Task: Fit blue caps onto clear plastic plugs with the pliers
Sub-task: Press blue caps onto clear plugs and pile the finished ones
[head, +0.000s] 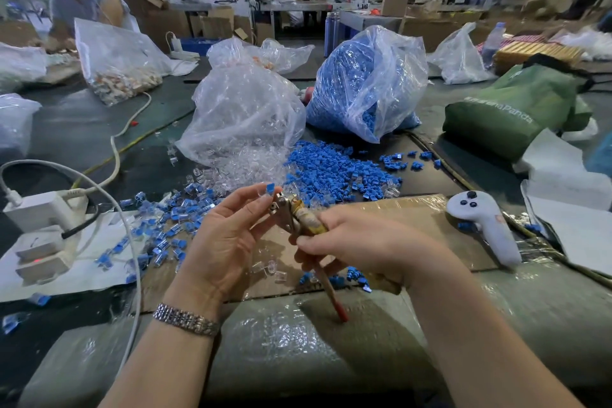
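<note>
A person's left hand (228, 225) pinches a blue cap (270, 189) on a clear plug at its fingertips, holding it to the metal nose of the pliers (299, 214). The right hand (357, 247) is wrapped round the pliers' handles. The pressing step looks to be in hand; next likely comes a steady squeeze with the piece held square. Behind, one clear bag (245, 109) holds clear plugs and another bag (367, 83) holds blue caps, both spilling onto the table (496, 325).

Glossy metal pliers (287, 209); matt cardboard (414, 222)
</note>
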A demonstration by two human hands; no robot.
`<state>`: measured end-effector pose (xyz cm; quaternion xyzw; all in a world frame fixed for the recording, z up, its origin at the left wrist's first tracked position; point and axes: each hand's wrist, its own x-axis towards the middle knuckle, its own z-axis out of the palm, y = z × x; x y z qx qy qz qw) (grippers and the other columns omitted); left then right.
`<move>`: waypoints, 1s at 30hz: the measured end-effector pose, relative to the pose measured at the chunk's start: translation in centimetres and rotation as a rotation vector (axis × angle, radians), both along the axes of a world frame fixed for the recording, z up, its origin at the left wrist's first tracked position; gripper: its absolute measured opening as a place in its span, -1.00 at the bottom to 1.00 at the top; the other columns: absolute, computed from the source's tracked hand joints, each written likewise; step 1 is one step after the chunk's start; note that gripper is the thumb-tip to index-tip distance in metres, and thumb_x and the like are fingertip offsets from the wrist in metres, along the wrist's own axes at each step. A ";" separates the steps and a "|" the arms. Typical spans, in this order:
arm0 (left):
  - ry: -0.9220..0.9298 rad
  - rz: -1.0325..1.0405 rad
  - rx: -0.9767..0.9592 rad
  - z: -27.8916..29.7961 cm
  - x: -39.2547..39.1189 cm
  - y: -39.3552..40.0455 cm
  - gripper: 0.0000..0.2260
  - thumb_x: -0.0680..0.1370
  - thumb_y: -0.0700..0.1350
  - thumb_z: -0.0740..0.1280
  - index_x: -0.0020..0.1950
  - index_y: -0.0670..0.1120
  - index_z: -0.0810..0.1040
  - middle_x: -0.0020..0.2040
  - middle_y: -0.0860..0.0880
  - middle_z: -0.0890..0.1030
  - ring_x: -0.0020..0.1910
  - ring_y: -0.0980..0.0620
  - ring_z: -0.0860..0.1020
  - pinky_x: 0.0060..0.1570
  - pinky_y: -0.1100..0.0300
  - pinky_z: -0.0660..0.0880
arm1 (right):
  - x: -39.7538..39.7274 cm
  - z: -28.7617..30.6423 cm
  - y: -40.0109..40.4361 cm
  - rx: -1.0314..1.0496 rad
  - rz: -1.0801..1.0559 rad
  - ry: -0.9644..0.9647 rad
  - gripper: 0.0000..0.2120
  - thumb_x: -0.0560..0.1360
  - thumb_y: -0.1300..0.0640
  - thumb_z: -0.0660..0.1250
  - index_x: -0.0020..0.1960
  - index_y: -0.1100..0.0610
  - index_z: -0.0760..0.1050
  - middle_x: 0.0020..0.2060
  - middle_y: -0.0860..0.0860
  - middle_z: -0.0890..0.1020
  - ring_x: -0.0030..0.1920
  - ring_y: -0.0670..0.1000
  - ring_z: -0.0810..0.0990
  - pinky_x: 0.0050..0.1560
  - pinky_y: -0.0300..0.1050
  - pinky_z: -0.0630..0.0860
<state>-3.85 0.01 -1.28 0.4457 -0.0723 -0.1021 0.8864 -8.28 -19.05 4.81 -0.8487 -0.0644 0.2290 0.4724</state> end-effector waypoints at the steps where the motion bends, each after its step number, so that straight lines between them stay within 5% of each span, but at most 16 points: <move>1: 0.000 0.002 0.007 0.0 0.0 0.0 -0.85 0.45 -0.29 0.40 -0.06 -0.14 0.74 0.01 -0.14 0.72 0.03 -0.06 0.70 0.01 0.12 0.64 | 0.0 0.0 0.1 0.014 -0.006 0.002 -0.79 0.67 0.13 0.28 0.13 0.28 0.54 0.02 0.12 0.72 0.06 0.06 0.71 0.05 -0.09 0.63; 12: -0.030 0.019 0.080 -0.2 0.2 -0.4 -0.82 0.42 -0.32 0.41 -0.04 -0.16 0.74 -0.02 -0.16 0.72 -0.02 -0.08 0.71 -0.05 0.13 0.65 | -0.3 -0.4 0.0 -0.011 0.007 -0.023 -0.89 0.68 0.14 0.25 0.03 0.15 0.51 0.01 0.10 0.72 0.09 0.08 0.70 0.16 0.07 0.58; 17: -0.091 0.008 0.168 -0.5 0.1 -0.2 -0.84 0.44 -0.28 0.43 -0.02 -0.14 0.74 -0.02 -0.16 0.72 -0.01 -0.09 0.71 -0.02 0.14 0.65 | -0.1 -0.8 -0.3 0.007 -0.004 0.003 -0.86 0.68 0.10 0.25 -0.01 0.14 0.51 -0.08 0.07 0.74 -0.02 0.04 0.73 0.02 -0.02 0.60; 23: -0.147 0.023 0.327 -0.4 -0.3 -0.2 -0.82 0.46 -0.20 0.44 0.06 -0.15 0.71 0.06 -0.23 0.71 0.06 -0.15 0.71 -0.03 0.14 0.65 | 0.1 -1.3 -0.3 0.018 -0.050 0.035 -0.71 0.69 0.05 0.24 0.15 0.31 0.47 -0.11 0.17 0.71 -0.05 0.16 0.74 0.11 0.14 0.61; 30: -0.163 0.059 0.353 -0.3 -0.3 -0.2 -0.81 0.44 -0.16 0.45 0.03 -0.04 0.75 0.03 -0.16 0.73 0.05 -0.08 0.71 0.00 0.21 0.63 | -0.1 -1.9 1.3 -0.020 -0.131 -0.032 -0.68 0.69 -0.06 0.22 -0.07 0.18 0.49 -0.28 0.07 0.59 -0.36 0.01 0.60 -0.29 -0.12 0.60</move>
